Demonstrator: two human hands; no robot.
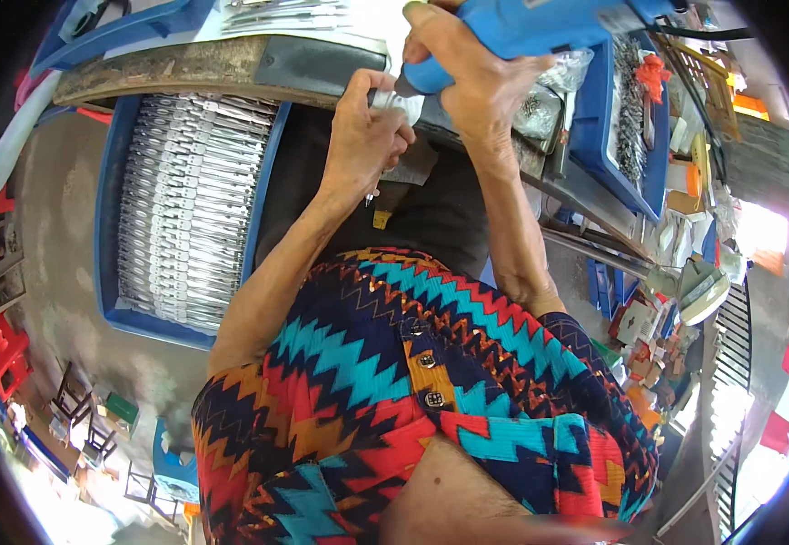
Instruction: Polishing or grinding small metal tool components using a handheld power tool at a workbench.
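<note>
My right hand (481,77) is wrapped round a blue power tool (540,25), shaped like an electric screwdriver or drill. Its dark nose points down and left, close to the fingers of my left hand (358,136). Those fingers are closed round a small pale piece (401,103) right at the tool's tip; glare and the fingers hide its full shape. A thin metal end (370,196) pokes out below the left hand. Both hands are at the near edge of the workbench (176,73).
Left of my lap stands a blue tray (106,236) with rows of slim metal parts. More metal pieces (290,16) lie on the bench top. At the right is a blue bin (592,127) of small metal parts, beside clear plastic bags (540,113). A red stool (5,354) stands far left.
</note>
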